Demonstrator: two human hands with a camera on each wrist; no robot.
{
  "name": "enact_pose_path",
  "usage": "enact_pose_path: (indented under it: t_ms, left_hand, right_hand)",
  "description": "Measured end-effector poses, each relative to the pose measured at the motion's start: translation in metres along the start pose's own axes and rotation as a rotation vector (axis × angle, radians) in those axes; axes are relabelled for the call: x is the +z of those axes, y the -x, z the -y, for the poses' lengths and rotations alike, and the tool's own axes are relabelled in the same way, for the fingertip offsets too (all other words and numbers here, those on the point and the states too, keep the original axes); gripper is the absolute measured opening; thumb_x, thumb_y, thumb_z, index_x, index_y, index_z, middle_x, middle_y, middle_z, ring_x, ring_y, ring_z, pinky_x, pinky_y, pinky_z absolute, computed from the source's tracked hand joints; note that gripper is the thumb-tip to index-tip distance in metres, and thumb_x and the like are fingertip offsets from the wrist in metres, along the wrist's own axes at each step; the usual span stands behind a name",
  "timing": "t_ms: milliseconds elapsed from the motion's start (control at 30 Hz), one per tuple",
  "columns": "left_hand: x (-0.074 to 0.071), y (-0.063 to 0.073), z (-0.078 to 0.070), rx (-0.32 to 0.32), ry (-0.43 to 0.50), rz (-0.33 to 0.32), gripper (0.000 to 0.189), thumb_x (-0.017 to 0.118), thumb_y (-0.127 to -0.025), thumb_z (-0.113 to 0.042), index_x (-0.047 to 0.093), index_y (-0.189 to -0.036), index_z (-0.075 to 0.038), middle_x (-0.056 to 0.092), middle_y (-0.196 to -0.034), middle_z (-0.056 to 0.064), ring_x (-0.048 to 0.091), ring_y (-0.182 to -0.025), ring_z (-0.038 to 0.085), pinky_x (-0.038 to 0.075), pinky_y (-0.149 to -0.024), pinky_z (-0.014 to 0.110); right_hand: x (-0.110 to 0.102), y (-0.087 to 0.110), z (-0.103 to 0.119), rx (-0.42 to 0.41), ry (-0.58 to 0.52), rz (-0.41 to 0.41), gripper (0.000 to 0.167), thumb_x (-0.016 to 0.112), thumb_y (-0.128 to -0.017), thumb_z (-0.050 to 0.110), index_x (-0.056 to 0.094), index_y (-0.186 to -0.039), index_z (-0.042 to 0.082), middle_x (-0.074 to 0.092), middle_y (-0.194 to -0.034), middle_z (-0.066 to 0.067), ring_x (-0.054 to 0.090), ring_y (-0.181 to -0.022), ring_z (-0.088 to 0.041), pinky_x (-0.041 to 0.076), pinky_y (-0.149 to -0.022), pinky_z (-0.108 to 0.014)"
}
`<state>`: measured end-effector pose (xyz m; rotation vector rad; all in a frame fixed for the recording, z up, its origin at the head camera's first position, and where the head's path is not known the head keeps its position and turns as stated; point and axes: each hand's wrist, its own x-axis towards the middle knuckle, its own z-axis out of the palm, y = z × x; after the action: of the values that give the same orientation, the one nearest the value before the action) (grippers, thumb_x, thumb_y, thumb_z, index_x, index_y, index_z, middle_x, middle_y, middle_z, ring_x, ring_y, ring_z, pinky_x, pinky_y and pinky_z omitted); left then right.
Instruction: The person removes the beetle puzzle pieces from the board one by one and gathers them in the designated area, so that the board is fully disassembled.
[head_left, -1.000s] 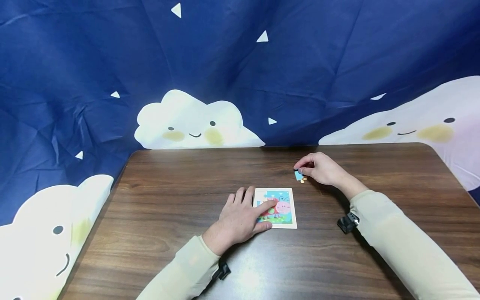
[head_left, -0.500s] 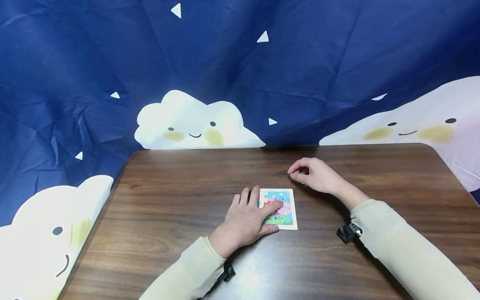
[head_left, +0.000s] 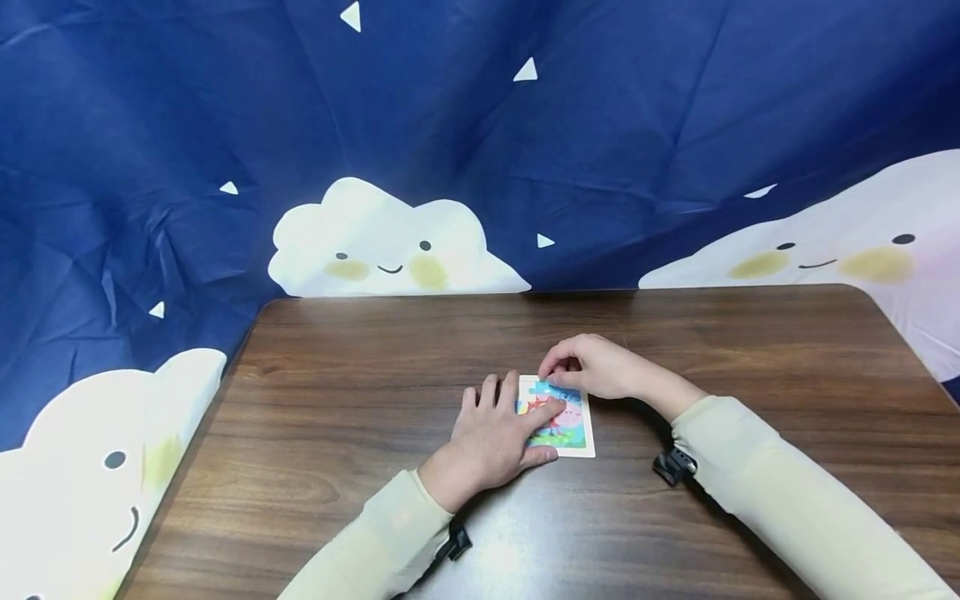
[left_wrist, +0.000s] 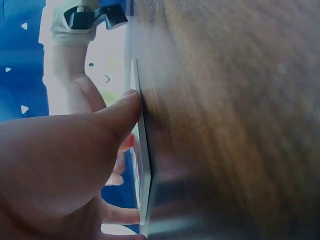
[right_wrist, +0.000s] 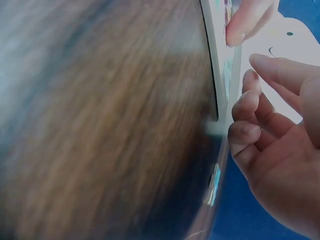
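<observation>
A small jigsaw puzzle with a pink pig in a pale square frame lies flat on the table. My left hand rests over its left side, fingers spread, index finger across the picture and thumb at the near edge. Over the far edge, my right hand has its thumb and index finger together, pinching a small jigsaw piece that the fingertips mostly hide. Its other fingers are curled. A loose blue jigsaw piece lies on the table, hidden under the right hand in the head view.
The brown wooden table has rounded far corners. Behind it hangs a blue cloth printed with white clouds. A black wrist camera is strapped at the right sleeve, another at the left.
My right hand has moved left and nearer from the loose pieces to the puzzle's far edge. The left hand slid slightly right over the puzzle, then stayed put.
</observation>
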<state>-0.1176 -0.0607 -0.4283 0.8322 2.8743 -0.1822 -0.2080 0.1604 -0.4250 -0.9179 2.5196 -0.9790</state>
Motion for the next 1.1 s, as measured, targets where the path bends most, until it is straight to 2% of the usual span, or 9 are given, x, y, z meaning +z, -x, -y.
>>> enact_pose_path:
  t_ms: [167,400,567,767,900,1100]
  left_hand:
    - [0.002,0.0,0.001,-0.006,0.004,0.005,0.066,0.051,-0.1,-0.076,0.035,-0.162,-0.058,0.037,-0.164,0.015,0.041,-0.142,0.035,0.039,-0.099,0.05]
    - [0.002,-0.001,-0.001,-0.017,-0.019,0.02,0.069,0.048,-0.1,-0.078,0.03,-0.164,-0.059,0.036,-0.166,0.014,0.04,-0.144,0.035,0.039,-0.101,0.054]
    - [0.0,-0.001,-0.001,-0.021,-0.035,0.01,0.069,0.049,-0.1,-0.079,0.031,-0.163,-0.059,0.038,-0.164,0.013,0.042,-0.142,0.033,0.04,-0.1,0.052]
    - [0.0,-0.001,0.0,-0.023,-0.034,0.003,0.068,0.049,-0.099,-0.079,0.032,-0.163,-0.06,0.039,-0.162,0.013,0.042,-0.141,0.033,0.04,-0.099,0.052]
    - [0.0,-0.001,0.0,-0.018,-0.039,-0.003,0.068,0.05,-0.099,-0.079,0.033,-0.163,-0.059,0.041,-0.16,0.012,0.043,-0.14,0.032,0.039,-0.098,0.052]
    - [0.0,-0.001,0.0,-0.012,-0.044,-0.014,0.069,0.05,-0.099,-0.079,0.033,-0.162,-0.059,0.042,-0.157,0.01,0.044,-0.139,0.032,0.039,-0.097,0.05]
  right_hand:
    - [0.005,-0.006,0.004,-0.044,0.032,0.056,0.013,0.073,-0.1,0.006,0.081,-0.108,0.012,0.064,-0.087,0.008,0.055,-0.08,-0.007,0.046,-0.076,-0.024]
    - [0.009,-0.01,0.004,-0.098,0.05,0.077,0.019,0.071,-0.101,0.006,0.082,-0.114,0.013,0.075,-0.102,0.003,0.059,-0.086,-0.006,0.05,-0.081,-0.028]
    - [0.011,-0.012,0.003,-0.087,0.034,0.098,0.025,0.07,-0.101,0.003,0.083,-0.121,0.01,0.066,-0.092,0.003,0.051,-0.078,-0.006,0.045,-0.073,-0.024]
    - [0.011,-0.012,0.002,-0.08,-0.007,0.087,0.022,0.07,-0.101,0.002,0.084,-0.115,0.011,0.063,-0.093,0.002,0.051,-0.081,-0.008,0.045,-0.075,-0.024]
    - [0.01,-0.012,0.004,-0.072,-0.019,0.084,0.019,0.071,-0.1,0.004,0.082,-0.112,0.014,0.063,-0.099,0.0,0.052,-0.086,-0.01,0.045,-0.079,-0.026]
    - [0.008,-0.012,0.005,-0.067,-0.053,0.089,0.016,0.072,-0.099,0.005,0.079,-0.108,0.017,0.068,-0.107,-0.003,0.054,-0.083,-0.011,0.046,-0.077,-0.026]
